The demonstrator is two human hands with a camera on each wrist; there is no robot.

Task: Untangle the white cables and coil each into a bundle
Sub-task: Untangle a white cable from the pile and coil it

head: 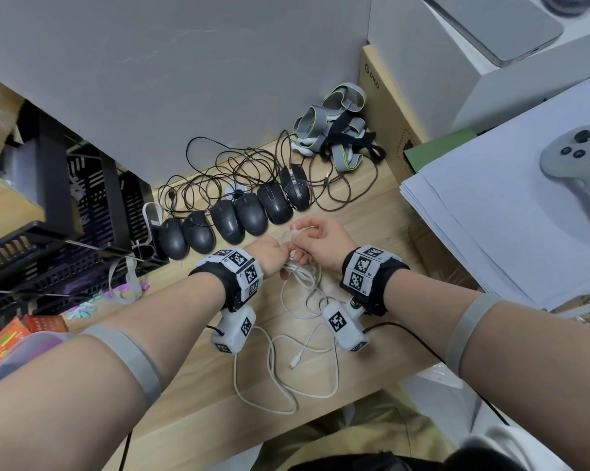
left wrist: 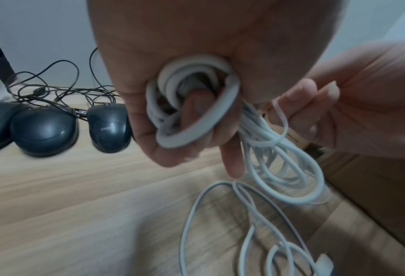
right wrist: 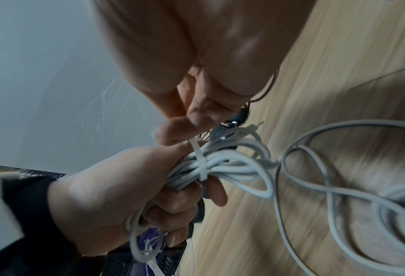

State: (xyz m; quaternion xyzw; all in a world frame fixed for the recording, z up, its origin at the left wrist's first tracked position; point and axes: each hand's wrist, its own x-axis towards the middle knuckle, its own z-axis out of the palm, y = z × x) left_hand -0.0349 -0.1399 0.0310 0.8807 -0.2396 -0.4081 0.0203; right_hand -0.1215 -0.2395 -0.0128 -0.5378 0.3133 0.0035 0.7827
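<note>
My left hand (head: 269, 258) grips a coiled bundle of white cable (left wrist: 191, 104), its fingers curled round the loops (right wrist: 222, 164). A thin white tie strip (right wrist: 200, 158) wraps across the bundle. My right hand (head: 315, 241) pinches the strip's upper end between thumb and fingertips (right wrist: 173, 134). In the left wrist view the same strip (left wrist: 282, 114) runs over the right hand's fingers. A second white cable (head: 286, 365) lies loose on the wooden table in wide loops, its plug (head: 295, 362) near the front edge.
A row of black mice (head: 232, 220) with tangled dark cords (head: 218, 171) lies behind my hands. Grey straps (head: 337, 127) are heaped at the back, a black basket (head: 66, 239) is at left, and a paper stack (head: 490, 212) with a controller (head: 578, 164) is at right.
</note>
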